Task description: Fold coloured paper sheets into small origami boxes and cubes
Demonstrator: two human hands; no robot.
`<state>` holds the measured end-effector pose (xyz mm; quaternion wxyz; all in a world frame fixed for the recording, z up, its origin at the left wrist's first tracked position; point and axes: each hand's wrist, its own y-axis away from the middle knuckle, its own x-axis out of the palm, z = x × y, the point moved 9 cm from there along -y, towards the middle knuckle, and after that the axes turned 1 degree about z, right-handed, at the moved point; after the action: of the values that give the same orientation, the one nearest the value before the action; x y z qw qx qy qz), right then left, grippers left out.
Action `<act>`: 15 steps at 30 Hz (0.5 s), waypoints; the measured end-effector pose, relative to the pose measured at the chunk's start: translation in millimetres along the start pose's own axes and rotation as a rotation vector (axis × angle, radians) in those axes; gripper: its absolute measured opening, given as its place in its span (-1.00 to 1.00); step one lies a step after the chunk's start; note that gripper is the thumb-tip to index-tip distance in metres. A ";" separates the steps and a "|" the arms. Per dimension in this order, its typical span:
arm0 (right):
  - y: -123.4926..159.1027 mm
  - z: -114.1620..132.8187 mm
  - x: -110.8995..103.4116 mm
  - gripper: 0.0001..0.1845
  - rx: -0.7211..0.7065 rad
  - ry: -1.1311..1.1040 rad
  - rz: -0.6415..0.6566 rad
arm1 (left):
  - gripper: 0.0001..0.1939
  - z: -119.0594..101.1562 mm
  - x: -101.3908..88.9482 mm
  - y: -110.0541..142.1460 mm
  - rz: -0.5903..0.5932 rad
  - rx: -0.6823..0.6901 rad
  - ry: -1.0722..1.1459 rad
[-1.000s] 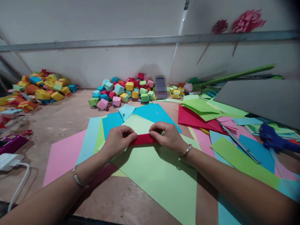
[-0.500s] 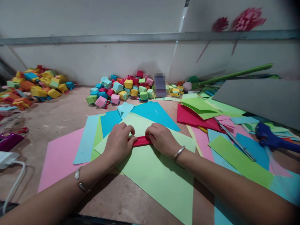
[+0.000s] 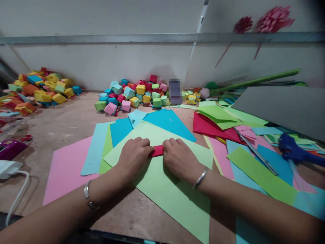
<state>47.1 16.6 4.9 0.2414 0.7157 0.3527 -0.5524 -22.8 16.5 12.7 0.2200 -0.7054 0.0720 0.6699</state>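
Two-handed hold on a narrow, folded red paper strip [image 3: 157, 150], found at centre, directly on a large pale green paper sheet [image 3: 175, 200]. Clamped at the nine o'clock end by the left hand [image 3: 134, 157], with knuckles bent and fingertips drawn in. Clamped likewise at the three o'clock end by the right hand [image 3: 180, 159]. Only a short red middle section exposed between the two; thumbs largely hidden, so unable to tell their exact placing or the number of layers beneath.

Step in hand, by judgement: pressing or creasing of the fold against the flat backing. Calls next for level pressure from both ends, long edges kept parallel, and no release of one end ahead of a firm crease. Risk noted: skewing of the strip through uneven pull, or sliding on the smooth sheet underneath.

Surroundings, reckoned from the strip: bright blue paper sheet [image 3: 167, 122] at twelve o'clock; heap of small multicoloured folded-paper cubes [image 3: 129, 93] at eleven; second heap of yellow, orange and blue paper cubes [image 3: 42, 96] at ten; large pink paper sheet [image 3: 66, 169] towards nine. Also logged: folded red paper sheet [image 3: 213, 129] at two; slim grey metal tool [image 3: 256, 153], type unclear, at three; dark blue plastic glue gun [image 3: 291, 149], farther out at three.
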 end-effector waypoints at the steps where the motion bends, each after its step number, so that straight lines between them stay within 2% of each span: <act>1: 2.0 -3.4 1.2 -0.71 0.009 0.021 0.011 | -0.74 -0.1 -0.3 -0.3 0.005 0.001 0.010; 4: 6.4 -9.2 1.2 -0.70 -0.008 0.060 0.028 | -0.74 -1.2 0.6 -0.8 0.028 0.008 0.048; 7: 8.8 -10.4 -5.6 -0.70 0.042 0.100 0.024 | -0.74 -1.7 1.6 -0.8 0.035 0.000 0.050; 11: 12.3 17.0 -17.4 -0.73 -0.034 0.074 -0.057 | -0.71 -1.4 2.4 -0.9 0.035 -0.006 0.041; 13: 15.8 27.8 -13.8 -0.75 -0.076 0.046 -0.041 | -0.71 -1.4 2.9 -0.7 0.043 0.000 0.036; 15: 20.9 27.6 -7.8 -0.76 -0.068 0.047 -0.009 | -0.73 -1.8 3.0 -0.2 0.050 0.011 0.031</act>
<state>45.0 -18.8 3.9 0.2545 0.7183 0.3801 -0.5242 -20.8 16.5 9.8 0.2057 -0.7125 0.0967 0.6638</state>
